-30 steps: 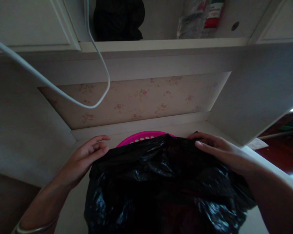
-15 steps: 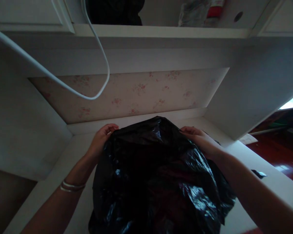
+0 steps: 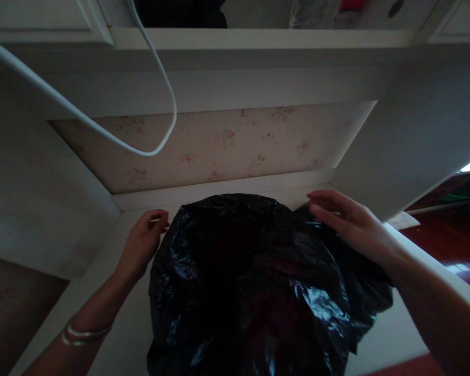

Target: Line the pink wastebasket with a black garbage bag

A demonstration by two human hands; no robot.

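The black plastic bag stands on the white bench; uneven tugging could tear its thin film. Its mouth seems to face up toward the wearer; folds hide any long axis. The right hand apparently pinches its edge; whether the left hand's grip has film, I cannot tell.

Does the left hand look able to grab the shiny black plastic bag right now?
Probably yes: the left hand, loosely curled, is right beside the shiny black plastic bag, and nothing visible blocks the way, though I can't tell if they touch.
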